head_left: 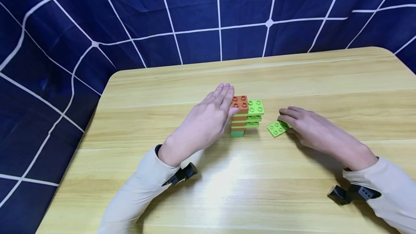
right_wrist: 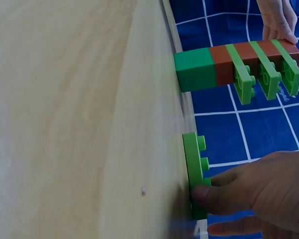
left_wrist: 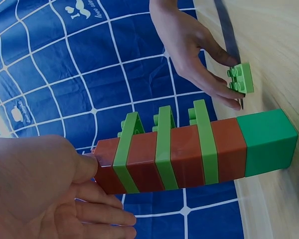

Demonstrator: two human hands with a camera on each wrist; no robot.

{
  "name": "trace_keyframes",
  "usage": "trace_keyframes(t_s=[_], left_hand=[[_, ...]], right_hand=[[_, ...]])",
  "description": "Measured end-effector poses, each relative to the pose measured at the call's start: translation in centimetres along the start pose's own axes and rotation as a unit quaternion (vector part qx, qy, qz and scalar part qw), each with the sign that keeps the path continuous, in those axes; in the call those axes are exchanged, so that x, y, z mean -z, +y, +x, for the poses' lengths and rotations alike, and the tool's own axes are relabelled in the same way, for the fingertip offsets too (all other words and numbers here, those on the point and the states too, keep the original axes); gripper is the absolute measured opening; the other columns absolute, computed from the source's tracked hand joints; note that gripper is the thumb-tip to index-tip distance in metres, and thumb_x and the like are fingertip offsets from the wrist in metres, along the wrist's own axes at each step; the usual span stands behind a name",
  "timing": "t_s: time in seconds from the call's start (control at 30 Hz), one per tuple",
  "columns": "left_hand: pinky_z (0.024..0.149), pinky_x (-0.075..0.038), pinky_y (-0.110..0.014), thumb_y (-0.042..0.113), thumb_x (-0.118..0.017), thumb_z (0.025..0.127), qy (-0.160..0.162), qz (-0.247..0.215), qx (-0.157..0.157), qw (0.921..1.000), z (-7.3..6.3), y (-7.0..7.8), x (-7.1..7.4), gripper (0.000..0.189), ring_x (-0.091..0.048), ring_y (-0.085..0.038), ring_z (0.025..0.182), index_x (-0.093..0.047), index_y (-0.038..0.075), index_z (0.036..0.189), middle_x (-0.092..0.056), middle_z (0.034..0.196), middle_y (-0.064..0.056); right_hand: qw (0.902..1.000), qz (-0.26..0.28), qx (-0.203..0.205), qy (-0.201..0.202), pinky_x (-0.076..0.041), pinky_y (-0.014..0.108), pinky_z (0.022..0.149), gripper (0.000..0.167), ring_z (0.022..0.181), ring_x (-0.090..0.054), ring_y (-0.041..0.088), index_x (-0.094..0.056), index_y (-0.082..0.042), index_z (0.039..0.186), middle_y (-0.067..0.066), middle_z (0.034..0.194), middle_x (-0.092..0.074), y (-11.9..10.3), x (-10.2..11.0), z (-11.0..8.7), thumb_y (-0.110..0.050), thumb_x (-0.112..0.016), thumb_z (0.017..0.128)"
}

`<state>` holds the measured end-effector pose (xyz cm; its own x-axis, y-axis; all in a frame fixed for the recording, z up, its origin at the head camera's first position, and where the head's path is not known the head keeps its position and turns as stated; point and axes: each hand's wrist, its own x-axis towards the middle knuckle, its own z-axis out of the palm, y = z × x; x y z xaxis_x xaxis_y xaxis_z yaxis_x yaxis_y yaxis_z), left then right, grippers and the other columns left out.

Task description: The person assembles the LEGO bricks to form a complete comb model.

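Observation:
A tower of toy building bricks stands upright on the table, with a dark green brick (left_wrist: 267,143) at its base. Above that, orange-red bricks (head_left: 240,102) alternate with three thin light green plates (head_left: 256,107) jutting out to the right. My left hand (head_left: 208,118) lies along the tower's left side near the top, fingers straight, its thumb touching the top orange-red brick. To the tower's right, my right hand (head_left: 308,129) pinches one end of a loose light green plate (head_left: 276,129) with studs up, low at the tabletop. In the right wrist view the thumb (right_wrist: 202,194) presses that plate's side.
The light wooden table (head_left: 247,198) ends at a rounded back edge. Behind it and at the left hangs a dark blue cloth (head_left: 195,13) with white grid lines. Small black cameras (head_left: 339,195) stick out below both wrists.

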<state>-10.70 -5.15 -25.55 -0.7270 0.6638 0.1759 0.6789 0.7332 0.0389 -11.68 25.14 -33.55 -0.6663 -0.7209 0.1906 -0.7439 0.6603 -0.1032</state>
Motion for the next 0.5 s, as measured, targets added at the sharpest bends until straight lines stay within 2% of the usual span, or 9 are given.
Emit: trace_keyframes(t_s=[0.33, 0.5], left_hand=[[0.117, -0.022, -0.037, 0.03, -0.031, 0.107, -0.015, -0.003, 0.004, 0.9999, -0.04, 0.05, 0.06, 0.056, -0.029, -0.033, 0.141, -0.031, -0.011, 0.144, -0.033, 0.149, -0.025], [0.116, -0.023, -0.037, 0.03, -0.031, 0.107, -0.012, -0.001, 0.003, 0.9999, -0.14, -0.01, 0.01, 0.056, -0.029, -0.034, 0.14, -0.031, -0.012, 0.144, -0.033, 0.149, -0.026]], right_hand=[[0.9999, -0.016, -0.005, 0.003, -0.05, 0.059, 0.086, 0.047, 0.103, -0.058, 0.047, -0.058, 0.01, 0.114, 0.03, 0.113, -0.06, -0.01, 0.17, -0.18, 0.009, -0.075, 0.07], [0.9998, -0.016, -0.005, 0.013, -0.051, 0.058, 0.084, 0.044, 0.1, -0.059, 0.046, -0.057, 0.009, 0.113, 0.028, 0.11, -0.061, -0.09, 0.34, -0.01, 0.007, -0.074, 0.072]])
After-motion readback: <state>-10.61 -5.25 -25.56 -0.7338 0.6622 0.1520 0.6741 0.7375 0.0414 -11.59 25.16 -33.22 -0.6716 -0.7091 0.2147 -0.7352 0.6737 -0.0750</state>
